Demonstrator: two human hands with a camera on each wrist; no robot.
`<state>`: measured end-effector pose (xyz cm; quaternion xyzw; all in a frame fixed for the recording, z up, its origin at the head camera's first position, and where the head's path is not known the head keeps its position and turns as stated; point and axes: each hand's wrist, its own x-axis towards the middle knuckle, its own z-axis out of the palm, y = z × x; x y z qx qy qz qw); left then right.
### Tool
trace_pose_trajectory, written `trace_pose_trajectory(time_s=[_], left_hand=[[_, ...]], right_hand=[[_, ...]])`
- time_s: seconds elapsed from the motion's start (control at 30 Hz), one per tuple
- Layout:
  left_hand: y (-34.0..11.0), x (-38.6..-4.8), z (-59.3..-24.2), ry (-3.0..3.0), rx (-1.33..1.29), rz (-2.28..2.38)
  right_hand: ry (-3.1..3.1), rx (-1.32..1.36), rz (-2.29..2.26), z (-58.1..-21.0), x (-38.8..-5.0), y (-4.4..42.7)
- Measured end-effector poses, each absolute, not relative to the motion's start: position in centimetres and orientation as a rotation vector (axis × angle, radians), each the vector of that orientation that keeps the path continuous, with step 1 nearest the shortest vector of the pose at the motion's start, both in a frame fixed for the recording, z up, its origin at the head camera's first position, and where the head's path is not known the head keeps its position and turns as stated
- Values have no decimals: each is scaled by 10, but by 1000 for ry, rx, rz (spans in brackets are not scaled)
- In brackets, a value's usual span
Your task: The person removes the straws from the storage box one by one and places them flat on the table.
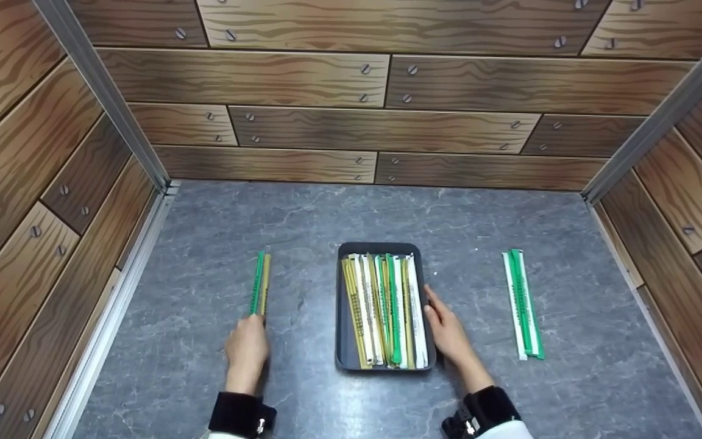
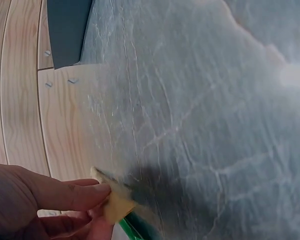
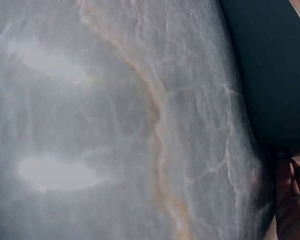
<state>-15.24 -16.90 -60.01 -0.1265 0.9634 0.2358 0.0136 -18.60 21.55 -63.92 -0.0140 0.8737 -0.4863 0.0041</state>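
Note:
My left hand (image 1: 247,347) pinches the near ends of a green long thin wrapped stick (image 1: 257,283) and a yellow one (image 1: 266,280), left of the tray. In the left wrist view, the thumb presses against the yellow wrapper (image 2: 119,207), and a bit of green wrapper (image 2: 131,227) shows below it. A dark grey rectangular tray (image 1: 343,341) holds several such sticks in green, white and yellow, lying lengthwise. Fairly straight fingers of my right hand (image 1: 451,335) touch the tray's right side. The right wrist view shows that hand (image 3: 292,205) at the tray wall, partly cut off.
Right of the tray lies a small bunch of green and white wrapped sticks (image 1: 521,305). The grey marbled tabletop (image 1: 302,219) is enclosed by wood-patterned panels (image 1: 308,128) at the back and both sides, with metal strips (image 1: 107,97) along the corners.

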Motion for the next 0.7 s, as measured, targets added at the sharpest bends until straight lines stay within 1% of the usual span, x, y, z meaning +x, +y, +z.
trace_pose_trajectory(time_s=[0.27,0.37,0.5,0.7], left_hand=[[-169,-155,-597,3013,-422,728],[-164,-154,-592,3050,-388,741],[-146,-153,-581,3106,-276,768],[-106,-155,-560,3139,-49,840]], right_hand=[[2751,-36,-1509,-640,-187,216],[2752,-44,-1509,-640,-187,216],[2732,-34,-1503,-639,-186,216],[2694,-20,-1522,-638,-185,217]])
